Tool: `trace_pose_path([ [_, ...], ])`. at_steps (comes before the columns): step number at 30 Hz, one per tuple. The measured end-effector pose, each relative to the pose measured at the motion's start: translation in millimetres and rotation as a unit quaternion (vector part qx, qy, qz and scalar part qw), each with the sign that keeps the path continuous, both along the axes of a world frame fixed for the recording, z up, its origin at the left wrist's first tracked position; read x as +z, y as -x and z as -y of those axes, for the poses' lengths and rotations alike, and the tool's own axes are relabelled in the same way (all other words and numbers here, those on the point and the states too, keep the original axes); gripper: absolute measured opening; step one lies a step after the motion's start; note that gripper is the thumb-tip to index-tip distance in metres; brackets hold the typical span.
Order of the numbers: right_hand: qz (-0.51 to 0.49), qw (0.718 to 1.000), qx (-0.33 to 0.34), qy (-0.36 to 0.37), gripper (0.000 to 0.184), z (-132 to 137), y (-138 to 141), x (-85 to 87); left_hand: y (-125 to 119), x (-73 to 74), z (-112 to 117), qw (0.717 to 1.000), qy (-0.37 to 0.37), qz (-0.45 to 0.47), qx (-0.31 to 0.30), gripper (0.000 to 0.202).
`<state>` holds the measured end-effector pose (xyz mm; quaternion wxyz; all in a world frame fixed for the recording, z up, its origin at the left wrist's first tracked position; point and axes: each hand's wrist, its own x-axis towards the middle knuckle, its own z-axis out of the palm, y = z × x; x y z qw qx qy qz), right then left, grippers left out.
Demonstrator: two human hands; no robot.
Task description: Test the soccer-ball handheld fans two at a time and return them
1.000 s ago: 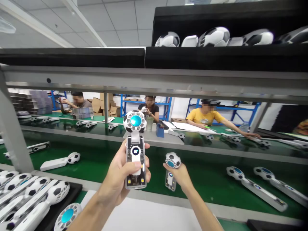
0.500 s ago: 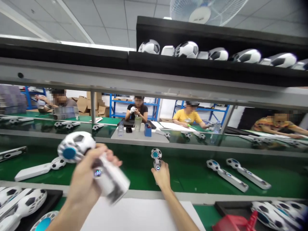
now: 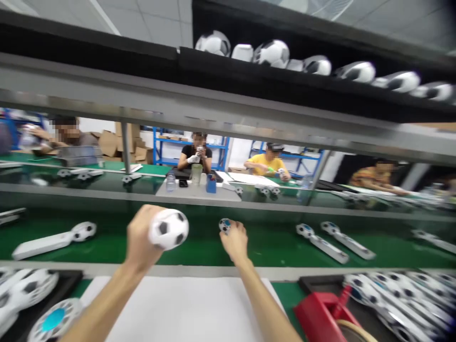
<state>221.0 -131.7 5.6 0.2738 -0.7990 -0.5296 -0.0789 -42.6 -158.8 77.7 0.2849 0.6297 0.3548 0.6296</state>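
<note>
In the head view, my left hand [image 3: 138,232] is wrapped round a white handheld fan. The fan's round head, patterned like a football [image 3: 171,230], faces me, and its handle is hidden. Farther forward, my right hand [image 3: 235,241] closes round a second football-patterned handheld fan [image 3: 224,225] over the green conveyor belt [image 3: 199,251]. Only that fan's head with its teal centre shows past my fingers. Below both forearms lies a large white sheet [image 3: 185,308].
Similar fans lie on the belt at left [image 3: 53,241] and right [image 3: 322,244]. Front trays hold more fans, the right one [image 3: 306,284] beside a red tape dispenser [image 3: 317,316]. An overhead shelf [image 3: 249,85] crosses the view. Several co-workers sit opposite, one in a yellow top [image 3: 269,164].
My left hand has turned its fan so the football-patterned side faces me, and moved it right. My right hand now covers more of its fan. The camera view has shifted.
</note>
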Motion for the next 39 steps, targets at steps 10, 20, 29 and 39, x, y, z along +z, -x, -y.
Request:
trace_pose_path([
  [10,-0.063,0.994,0.081,-0.031,0.031,-19.4,-9.2,-20.1,1.4,-92.5,-66.1,0.941,0.139,-0.29,0.102,0.036],
  [20,-0.099,0.978,0.181,-0.042,0.047,-35.3,-0.6,-54.9,14.5,-110.7,-70.0,0.885,0.104,-0.409,0.195,0.034],
  [29,-0.122,0.971,0.204,-0.027,0.049,-36.2,-1.9,-62.0,12.7,-105.2,-59.5,0.877,0.079,-0.427,0.203,0.028],
  [39,-0.153,0.969,0.194,-0.029,0.049,-36.3,-2.7,-63.6,68.0,-18.6,-87.4,0.825,0.144,-0.462,0.292,0.04],
])
